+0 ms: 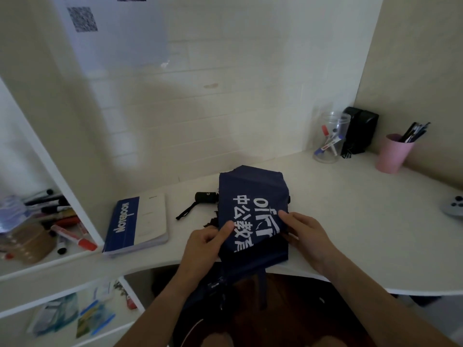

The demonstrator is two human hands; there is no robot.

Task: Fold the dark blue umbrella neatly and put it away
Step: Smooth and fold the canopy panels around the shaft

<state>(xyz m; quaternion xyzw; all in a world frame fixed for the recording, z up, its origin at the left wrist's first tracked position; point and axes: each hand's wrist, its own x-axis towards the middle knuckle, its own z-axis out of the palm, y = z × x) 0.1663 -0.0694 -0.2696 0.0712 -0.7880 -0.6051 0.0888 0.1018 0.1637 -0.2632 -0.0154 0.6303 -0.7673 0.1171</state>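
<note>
While the umbrella [251, 209] lies flat on the desk [350, 209] near its front edge, with white letters on top, you hold it on both sides. Your left hand [208, 242] pinches the cloth on the left, thumb on top. Your right hand [304, 232] pinches the right side the same way. Some cloth hangs down off the edge. A black handle [205, 197] pokes out to the left, next to a notebook [136, 222]. A pink cup [393, 154] stands far back on the right.
</note>
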